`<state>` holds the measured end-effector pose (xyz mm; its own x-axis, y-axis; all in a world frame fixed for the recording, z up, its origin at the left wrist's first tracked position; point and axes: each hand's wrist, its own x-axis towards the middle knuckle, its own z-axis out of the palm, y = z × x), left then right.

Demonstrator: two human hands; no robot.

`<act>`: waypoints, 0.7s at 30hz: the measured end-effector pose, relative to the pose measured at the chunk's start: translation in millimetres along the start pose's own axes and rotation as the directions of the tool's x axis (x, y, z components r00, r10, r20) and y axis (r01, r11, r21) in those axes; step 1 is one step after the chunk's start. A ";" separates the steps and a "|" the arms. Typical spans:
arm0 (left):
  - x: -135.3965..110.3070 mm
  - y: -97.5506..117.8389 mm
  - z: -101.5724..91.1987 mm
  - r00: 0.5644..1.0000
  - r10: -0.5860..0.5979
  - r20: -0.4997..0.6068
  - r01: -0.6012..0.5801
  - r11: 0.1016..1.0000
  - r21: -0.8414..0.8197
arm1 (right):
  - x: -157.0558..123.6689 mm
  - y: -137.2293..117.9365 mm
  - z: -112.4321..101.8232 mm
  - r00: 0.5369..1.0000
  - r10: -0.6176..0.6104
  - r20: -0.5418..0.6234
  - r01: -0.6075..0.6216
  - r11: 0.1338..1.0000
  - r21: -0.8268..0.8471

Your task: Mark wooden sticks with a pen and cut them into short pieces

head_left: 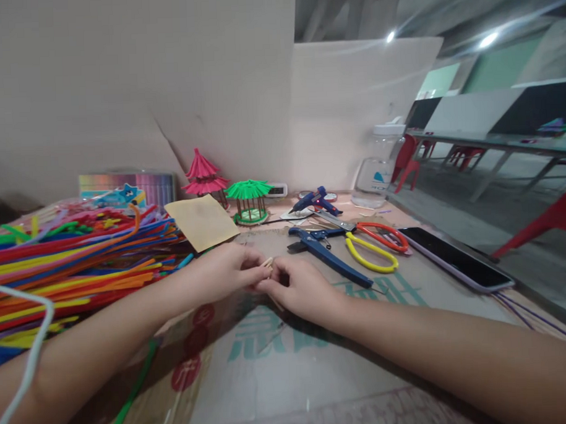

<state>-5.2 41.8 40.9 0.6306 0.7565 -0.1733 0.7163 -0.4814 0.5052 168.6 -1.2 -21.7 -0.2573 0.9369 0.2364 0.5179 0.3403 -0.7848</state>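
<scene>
My left hand [229,271] and my right hand [299,289] meet over a flattened cardboard sheet [288,360], fingertips pinched together on a small pale wooden stick piece [267,262]. Both hands are closed on it. Just beyond my hands lie blue-handled pliers [328,254] and scissors [374,246] with one red and one yellow handle. A yellow-brown paper square [202,222] lies behind my left hand.
A big pile of coloured pipe cleaners [66,263] fills the left. At the back stand a pink paper pagoda [204,174], a green paper pavilion [249,199], a blue glue gun [316,200] and a clear jar [378,168]. A phone [456,258] lies at the right.
</scene>
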 end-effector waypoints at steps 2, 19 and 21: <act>-2.6 -1.6 -9.8 0.998 -0.030 0.060 0.028 0.999 0.041 | 2.0 -2.7 6.1 1.000 0.007 0.010 -0.007 0.999 0.044; 2.3 -19.7 -25.8 0.999 -0.045 0.027 0.043 0.997 0.064 | -4.8 -19.9 -21.9 0.998 -0.027 0.050 0.020 0.990 0.138; 13.0 -24.9 -14.7 0.990 -0.012 -0.137 0.029 0.992 0.123 | -12.8 -9.7 -43.4 0.998 -0.055 0.026 0.052 0.994 0.093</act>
<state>-19.3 70.1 38.5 0.5752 0.8157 -0.0616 0.7654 -0.5101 0.3924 202.3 -13.1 7.8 -0.3062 0.9146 0.2641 0.4258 0.3797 -0.8213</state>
